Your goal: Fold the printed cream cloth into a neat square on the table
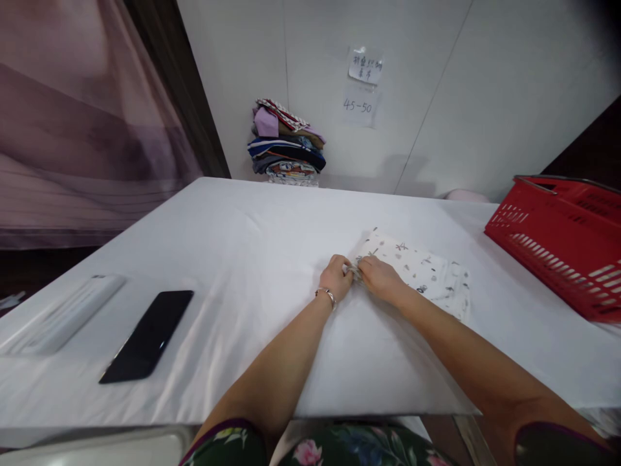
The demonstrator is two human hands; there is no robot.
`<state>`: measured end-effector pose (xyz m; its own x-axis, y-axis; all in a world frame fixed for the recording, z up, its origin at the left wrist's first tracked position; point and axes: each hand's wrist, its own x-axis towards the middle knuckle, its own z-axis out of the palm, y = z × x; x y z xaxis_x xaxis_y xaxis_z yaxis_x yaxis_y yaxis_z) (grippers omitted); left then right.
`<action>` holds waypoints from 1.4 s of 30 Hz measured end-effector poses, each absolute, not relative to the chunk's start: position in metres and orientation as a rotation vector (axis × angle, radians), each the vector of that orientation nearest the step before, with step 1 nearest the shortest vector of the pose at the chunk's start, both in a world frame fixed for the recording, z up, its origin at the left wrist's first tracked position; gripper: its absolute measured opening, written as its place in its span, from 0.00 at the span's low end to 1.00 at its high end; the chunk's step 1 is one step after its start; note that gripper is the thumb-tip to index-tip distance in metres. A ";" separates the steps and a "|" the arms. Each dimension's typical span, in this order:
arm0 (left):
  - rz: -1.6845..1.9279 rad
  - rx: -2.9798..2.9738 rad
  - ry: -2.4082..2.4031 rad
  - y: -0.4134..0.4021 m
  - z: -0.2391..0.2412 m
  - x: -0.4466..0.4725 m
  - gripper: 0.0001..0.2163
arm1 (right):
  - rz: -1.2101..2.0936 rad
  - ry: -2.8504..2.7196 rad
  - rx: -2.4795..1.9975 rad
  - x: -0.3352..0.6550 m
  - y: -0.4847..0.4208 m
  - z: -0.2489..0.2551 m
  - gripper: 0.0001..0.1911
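A white cloth with small dark and beige prints [429, 266] lies folded on the white-covered table [252, 239], stretching right from my hands. At its near left corner, my left hand [337, 277] pinches a bunched bit of the fabric. Close beside it, my right hand [379, 277] has its fingers closed on the same corner. The two hands almost touch, and the fingertips partly hide the gathered fabric. My right forearm covers part of the cloth's near edge.
A red plastic basket [563, 243] stands at the table's right. On the left lie a black flat phone-like slab [150, 336] and a long white box-like object [72, 314]. Beyond the far edge, a stack of folded clothes [286, 145] rises against the wall. A pink curtain [92, 142] hangs left.
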<state>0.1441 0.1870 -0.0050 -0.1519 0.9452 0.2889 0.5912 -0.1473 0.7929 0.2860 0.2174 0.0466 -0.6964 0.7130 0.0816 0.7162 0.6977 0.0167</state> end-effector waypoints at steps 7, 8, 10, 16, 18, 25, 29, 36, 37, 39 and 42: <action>1.104 1.704 1.791 0.188 -0.003 0.144 0.07 | 0.008 -2.775 -1.195 0.305 0.207 0.046 0.13; 1.110 1.692 1.795 0.188 -0.003 0.144 0.07 | 0.025 -2.759 -1.197 0.311 0.205 0.047 0.15; 1.120 1.670 1.792 0.188 -0.002 0.144 0.06 | 0.071 -2.716 -1.237 0.325 0.201 0.050 0.16; 1.128 1.639 1.750 0.189 -0.001 0.142 0.06 | 0.183 -2.642 -1.357 0.369 0.188 0.056 0.15; 1.131 1.631 1.743 0.189 0.000 0.142 0.06 | 0.225 -2.617 -1.359 0.378 0.184 0.056 0.16; 1.117 1.575 1.744 0.189 0.003 0.141 0.06 | 0.250 -2.545 -1.411 0.392 0.175 0.054 0.18; 1.113 1.546 1.753 0.188 0.006 0.141 0.06 | 0.185 -2.558 -1.404 0.395 0.175 0.049 0.18; 1.102 1.531 1.756 0.189 0.007 0.141 0.07 | 0.055 -2.627 -1.314 0.397 0.173 0.044 0.14; 1.101 1.531 1.761 0.189 0.007 0.141 0.07 | 0.038 -2.621 -1.297 0.396 0.173 0.044 0.14; 1.097 1.531 1.766 0.189 0.006 0.141 0.07 | 0.010 -2.615 -1.279 0.397 0.172 0.045 0.14; 1.105 1.533 1.762 0.190 0.005 0.140 0.07 | -0.011 -2.637 -1.285 0.399 0.171 0.045 0.14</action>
